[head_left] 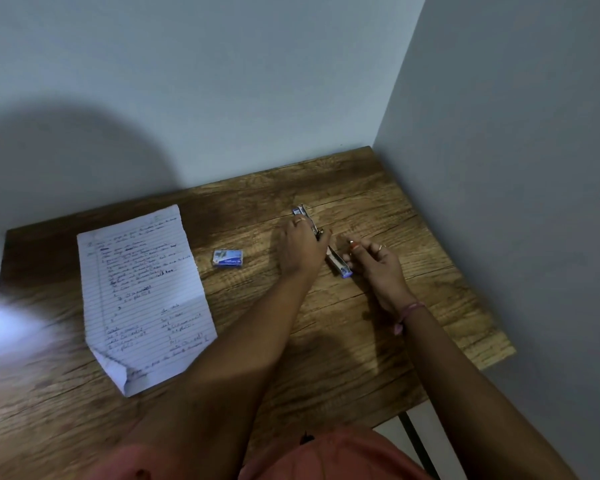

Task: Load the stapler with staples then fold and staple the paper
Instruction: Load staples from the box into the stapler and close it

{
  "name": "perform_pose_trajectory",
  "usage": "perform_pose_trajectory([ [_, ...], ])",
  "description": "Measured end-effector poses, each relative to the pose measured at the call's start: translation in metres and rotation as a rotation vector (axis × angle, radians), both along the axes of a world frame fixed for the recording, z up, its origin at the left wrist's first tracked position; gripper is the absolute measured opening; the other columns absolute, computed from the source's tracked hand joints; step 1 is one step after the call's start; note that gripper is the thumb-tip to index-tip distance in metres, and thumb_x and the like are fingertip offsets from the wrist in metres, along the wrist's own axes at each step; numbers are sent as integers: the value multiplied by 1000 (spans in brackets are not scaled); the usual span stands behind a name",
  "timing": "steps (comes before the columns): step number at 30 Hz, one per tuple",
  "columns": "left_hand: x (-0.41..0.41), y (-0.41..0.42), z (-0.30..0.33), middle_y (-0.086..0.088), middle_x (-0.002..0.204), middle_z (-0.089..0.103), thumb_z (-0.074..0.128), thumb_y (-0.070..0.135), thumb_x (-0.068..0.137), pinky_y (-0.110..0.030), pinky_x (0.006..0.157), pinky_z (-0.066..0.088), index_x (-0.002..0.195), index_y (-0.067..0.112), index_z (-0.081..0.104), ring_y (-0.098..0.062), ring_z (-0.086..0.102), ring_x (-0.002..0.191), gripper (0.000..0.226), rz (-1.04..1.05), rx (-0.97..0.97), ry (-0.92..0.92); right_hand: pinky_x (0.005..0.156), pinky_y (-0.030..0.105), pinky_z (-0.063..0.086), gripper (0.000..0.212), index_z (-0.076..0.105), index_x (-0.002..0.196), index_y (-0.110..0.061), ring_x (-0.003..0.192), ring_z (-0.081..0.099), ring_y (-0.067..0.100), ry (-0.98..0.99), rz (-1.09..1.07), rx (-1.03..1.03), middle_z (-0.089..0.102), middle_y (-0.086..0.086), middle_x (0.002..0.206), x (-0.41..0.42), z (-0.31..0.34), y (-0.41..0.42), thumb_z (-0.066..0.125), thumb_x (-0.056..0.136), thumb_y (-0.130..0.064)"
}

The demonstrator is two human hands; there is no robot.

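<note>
1. Left hand [302, 249] lies over the middle of the stapler [340, 265], its fingers curled on it and holding it against the table [378, 341].
2. Right hand [378, 259] is just beside the near end of the stapler; the fingers are bent and the fingertips touch that end, but I cannot tell if they really pinch it.
3. Stapler is opened out: one metal part points away toward the wall, the other end, with a blue tip, points toward the person.
4. Staple box [228, 258], small and blue, rests left of the hands, apart from them.
5. Paper [142, 296], lined and handwritten, lies flat further left, with its near corner turned over.
</note>
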State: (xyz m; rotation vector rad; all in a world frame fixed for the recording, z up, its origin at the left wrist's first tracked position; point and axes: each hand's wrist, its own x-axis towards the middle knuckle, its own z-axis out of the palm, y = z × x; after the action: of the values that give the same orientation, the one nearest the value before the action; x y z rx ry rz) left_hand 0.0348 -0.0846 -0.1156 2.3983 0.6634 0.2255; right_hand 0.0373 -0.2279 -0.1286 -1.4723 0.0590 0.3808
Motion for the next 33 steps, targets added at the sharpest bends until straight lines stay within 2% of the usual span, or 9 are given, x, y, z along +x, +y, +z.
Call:
perform_pose_trajectory([
  [5,1,8,-3,-9,106,65,65,31,84,-31,74,43,105,12,59,-26,61,98,29,-21,-57,-9,79,23,57,19,63,111,-2,91,71,19,104,5,129,71,12,102,1,-2,-2,54,95,-8],
  [9,-3,17,-3,-7,101,70,73,21,78,-30,75,51,107,10,61,-21,66,90,33,-127,-188,-2,79,25,58,20,61,113,0,87,72,20,152,-27,216,73,12,95,0,1,-4,54,95,-6],
  [12,-7,24,-3,-5,96,72,73,15,77,-31,75,54,105,11,64,-16,67,83,29,-234,-188,-8,90,32,54,26,56,119,6,91,70,25,161,-22,242,68,18,103,-2,3,-6,53,93,0],
  [15,-12,33,-2,1,91,72,71,13,77,-7,61,46,100,16,66,-1,60,68,23,-358,-158,17,91,35,53,25,57,114,6,90,70,25,139,5,230,67,18,101,-7,5,-5,56,90,6],
  [17,-16,39,-1,5,89,69,72,12,77,-2,57,40,97,20,65,6,55,66,23,-428,-157,39,85,32,57,21,62,105,-2,88,71,23,114,23,197,69,15,98,-11,7,-5,59,86,7],
  [21,-22,50,4,11,91,69,75,13,73,-10,64,45,97,27,67,7,58,73,29,-537,-144,90,67,24,59,21,69,98,-15,82,72,19,39,54,161,73,4,87,-18,11,-4,64,85,1],
  [24,-26,57,7,9,96,72,75,16,74,-14,71,48,104,26,68,1,62,80,32,-629,-102,111,68,21,58,23,68,102,-15,79,71,12,12,36,201,74,-1,83,-23,13,-4,63,86,0],
  [28,-30,62,8,5,100,73,73,18,76,-2,64,35,107,22,69,0,58,82,31,-691,-10,79,69,19,57,19,67,100,-7,84,72,13,103,-3,354,75,3,88,-26,12,-4,58,86,2],
  [33,-37,67,6,-1,103,70,71,23,80,-29,79,45,107,20,68,-17,61,96,27,-691,106,76,69,21,58,17,65,100,-5,89,72,18,166,-19,422,75,8,92,-29,9,-3,59,85,2],
])
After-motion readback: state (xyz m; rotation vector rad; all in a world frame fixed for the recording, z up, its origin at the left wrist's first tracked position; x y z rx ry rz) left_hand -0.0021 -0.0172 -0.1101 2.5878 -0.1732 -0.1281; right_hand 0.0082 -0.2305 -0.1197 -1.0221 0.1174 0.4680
